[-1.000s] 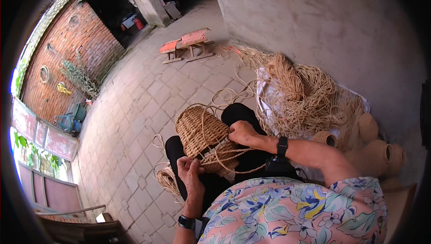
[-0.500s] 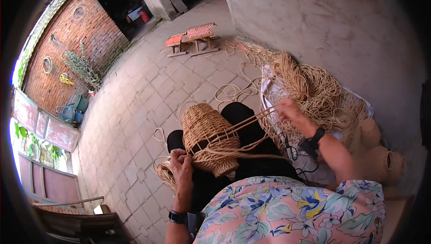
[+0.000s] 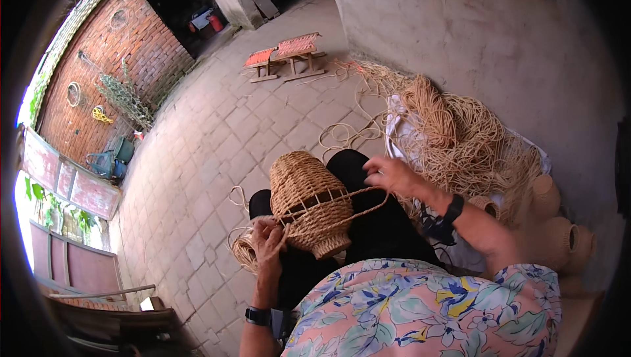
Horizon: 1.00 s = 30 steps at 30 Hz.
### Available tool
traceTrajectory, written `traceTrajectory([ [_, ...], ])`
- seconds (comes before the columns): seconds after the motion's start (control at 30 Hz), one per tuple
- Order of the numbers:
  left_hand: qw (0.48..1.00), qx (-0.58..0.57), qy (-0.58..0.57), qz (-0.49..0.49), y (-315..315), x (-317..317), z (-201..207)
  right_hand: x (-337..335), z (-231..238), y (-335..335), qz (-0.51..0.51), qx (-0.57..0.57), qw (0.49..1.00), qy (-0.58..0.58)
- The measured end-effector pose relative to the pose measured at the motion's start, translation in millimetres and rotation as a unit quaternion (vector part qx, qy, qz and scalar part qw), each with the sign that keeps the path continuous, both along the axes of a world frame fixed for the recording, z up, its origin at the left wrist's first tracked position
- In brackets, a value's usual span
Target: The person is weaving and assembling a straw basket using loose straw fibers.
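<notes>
A tan woven cord basket [image 3: 305, 179] lies tilted across my dark-trousered legs, its narrow neck toward me. Around its middle runs an open band where bare upright strands show. At the basket's left edge my left hand [image 3: 267, 237] is closed, fingertips pinching the weave beside a short strand. To the right of the basket, my right hand [image 3: 394, 176] has its fingers curled. A loop of cord [image 3: 369, 211] runs from the open band out to the underside of this hand and back to the basket; the grip on it is partly hidden.
A big tangled heap of cord [image 3: 460, 130] lies on white sheeting to the right, by the wall. Several finished woven vessels [image 3: 552, 242] stand nearer me. A cord coil [image 3: 243, 250] sits left of my legs. Two low stools [image 3: 297, 48] are farther off on the paving.
My right hand has come down and left, closer to the basket. The strands it held stretched out are now a short loop. My left hand stays at the basket's left edge.
</notes>
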<state>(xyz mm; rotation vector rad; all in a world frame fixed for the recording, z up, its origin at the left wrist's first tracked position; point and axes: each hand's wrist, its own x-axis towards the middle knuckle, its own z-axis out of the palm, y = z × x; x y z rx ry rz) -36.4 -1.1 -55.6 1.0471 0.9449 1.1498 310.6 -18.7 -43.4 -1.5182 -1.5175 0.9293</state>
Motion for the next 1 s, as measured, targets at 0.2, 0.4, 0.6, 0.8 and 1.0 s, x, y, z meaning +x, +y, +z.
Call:
traceTrajectory([
  [0.2, 0.996, -0.046, 0.069, 0.018, 0.4, 11.2, 10.5, 5.2, 5.2, -6.3, 0.205, 0.005, 0.979, 0.001],
  [0.4, 0.988, 0.026, 0.148, 0.022, 8.9, 3.1, -7.9, 255.7, -130.8, -64.6, -0.179, -0.014, 0.877, -0.446],
  [0.6, 0.994, -0.003, 0.106, 0.005, 0.7, 11.2, 9.8, 249.0, -123.9, -67.2, -0.258, -0.132, 0.827, -0.481],
  [0.8, 0.995, -0.024, 0.097, 0.01, 0.5, 7.1, 3.4, 3.6, 5.2, -13.2, 0.04, 0.078, 0.995, -0.053],
  [1.0, 0.996, -0.022, 0.09, 0.011, 1.1, 8.0, 3.7, 5.7, -1.5, -18.4, 0.138, 0.045, 0.989, 0.038],
])
